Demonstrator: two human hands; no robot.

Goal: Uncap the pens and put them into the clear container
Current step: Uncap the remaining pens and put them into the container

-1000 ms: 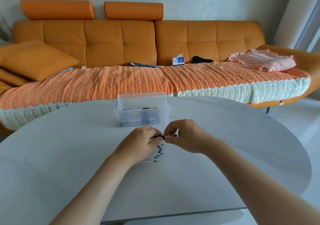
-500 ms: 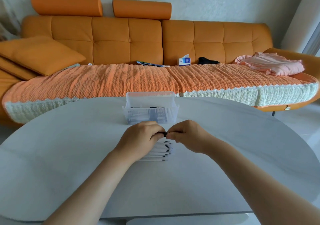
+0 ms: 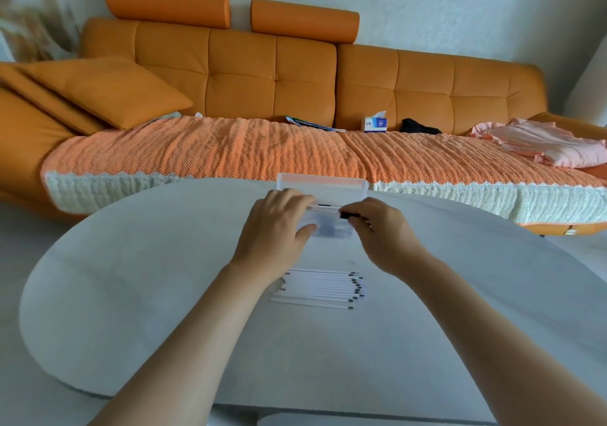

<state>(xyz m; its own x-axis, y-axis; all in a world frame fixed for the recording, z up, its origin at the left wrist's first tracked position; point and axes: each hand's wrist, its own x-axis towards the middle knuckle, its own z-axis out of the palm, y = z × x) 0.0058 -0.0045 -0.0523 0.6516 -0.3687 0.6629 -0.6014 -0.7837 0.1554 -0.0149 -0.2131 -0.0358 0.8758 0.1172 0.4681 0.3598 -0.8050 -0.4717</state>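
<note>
My left hand [image 3: 276,228] pinches a white pen [image 3: 323,208] over the container [image 3: 322,184]; my right hand [image 3: 381,228] pinches its black cap [image 3: 348,214]. If I pull crookedly, the pen may slip, miss the container and roll into the row of pens [image 3: 322,287] on the table [image 3: 164,294].

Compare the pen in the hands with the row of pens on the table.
Held pen is raised over the clear container, left hand gripping its barrel; the row of pens lies flat on the table. Held pen's black cap is pinched by the right hand; the row's black ends are untouched. Both: slim white barrels, black end to the right.
</note>
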